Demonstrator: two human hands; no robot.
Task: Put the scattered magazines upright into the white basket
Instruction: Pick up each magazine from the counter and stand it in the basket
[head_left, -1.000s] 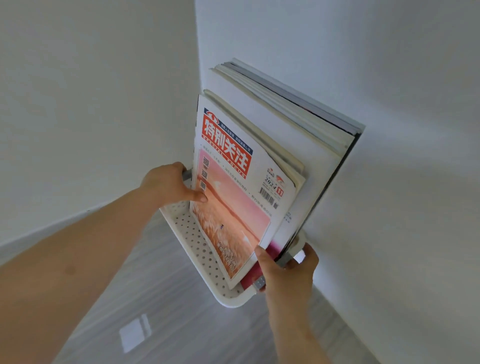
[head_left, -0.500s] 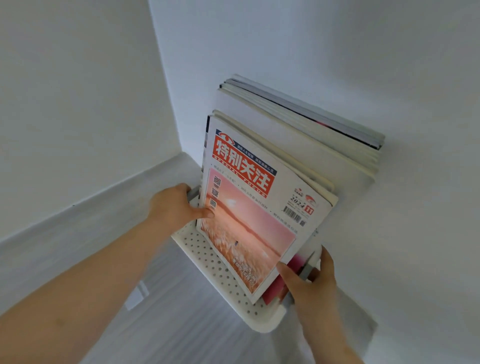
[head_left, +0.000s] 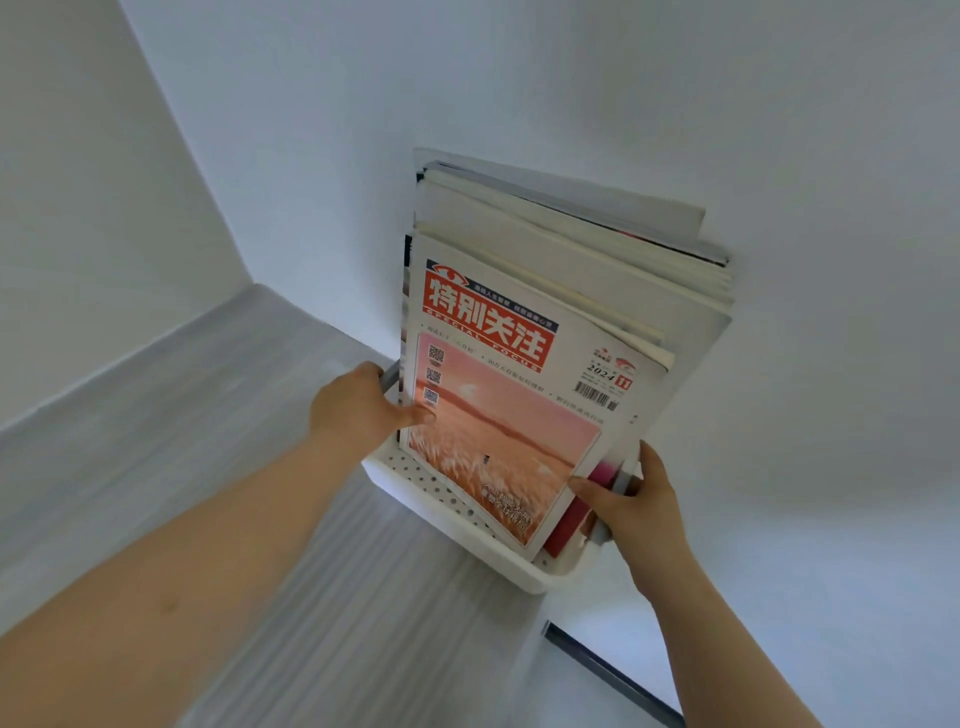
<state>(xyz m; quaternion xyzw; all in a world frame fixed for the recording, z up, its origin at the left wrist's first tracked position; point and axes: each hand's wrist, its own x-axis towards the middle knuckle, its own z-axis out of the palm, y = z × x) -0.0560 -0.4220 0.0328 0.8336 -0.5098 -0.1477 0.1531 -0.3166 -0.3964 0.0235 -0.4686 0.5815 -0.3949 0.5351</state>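
Note:
A white perforated basket (head_left: 447, 501) stands on a grey wood-grain floor against a white wall. Several magazines stand upright in it, leaning back towards the wall. The front magazine (head_left: 511, 415) has a red title block and a pink-orange field picture. Behind it rise taller, pale magazines (head_left: 597, 260). My left hand (head_left: 358, 410) grips the basket's left end handle, thumb on the front cover's left edge. My right hand (head_left: 636, 512) grips the right end handle, thumb lying against the lower right of the magazines.
White walls meet in a corner at the upper left. A grey skirting strip (head_left: 130, 374) runs along the left wall. A dark narrow strip (head_left: 608, 670) lies on the floor at the lower right. The grey floor (head_left: 337, 597) stretches in front of the basket.
The basket with its magazines has shifted right and lower in view, away from the corner and along the right wall. Both hands kept their hold on its ends.

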